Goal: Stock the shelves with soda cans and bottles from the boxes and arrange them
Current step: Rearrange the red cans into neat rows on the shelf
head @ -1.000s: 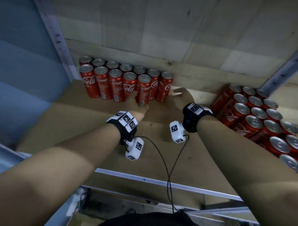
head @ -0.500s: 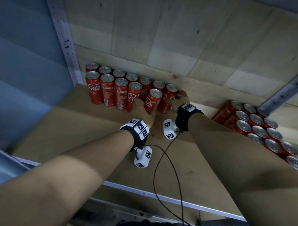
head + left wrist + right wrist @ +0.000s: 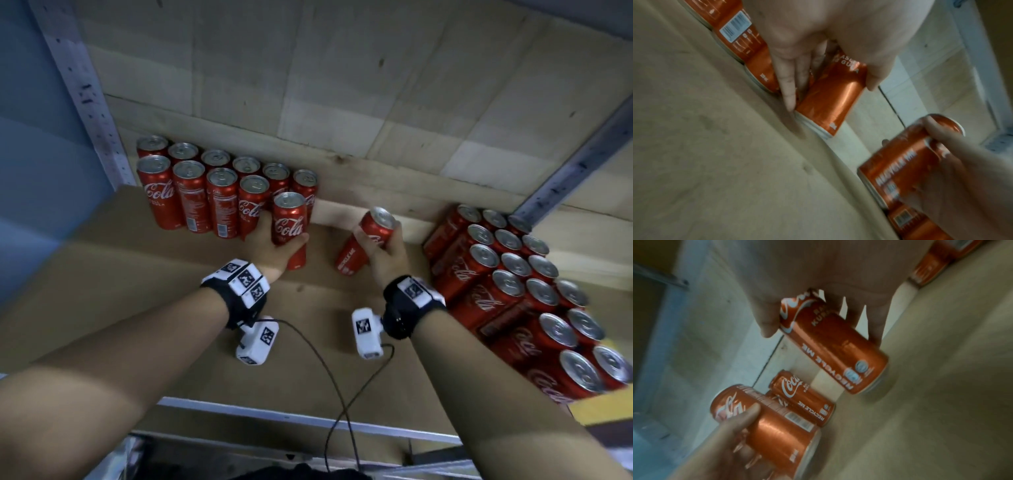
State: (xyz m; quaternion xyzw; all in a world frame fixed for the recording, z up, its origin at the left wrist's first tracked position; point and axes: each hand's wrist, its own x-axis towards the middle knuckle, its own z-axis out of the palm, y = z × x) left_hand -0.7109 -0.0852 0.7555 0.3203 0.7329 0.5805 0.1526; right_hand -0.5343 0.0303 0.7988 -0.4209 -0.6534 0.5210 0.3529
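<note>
Both hands have pulled back, left [image 3: 270,246] and right [image 3: 385,251] each gripping one can [image 3: 289,222].

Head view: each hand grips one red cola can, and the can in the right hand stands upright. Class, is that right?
Not quite. In the head view the right hand holds its can tilted, top leaning right. The left hand does grip one red can.

"Coca-Cola" script on the red cans [image 3: 191,195]; "RECYCLE ME" down the tilted can [image 3: 835,353] in the right hand [image 3: 387,255]
</note>
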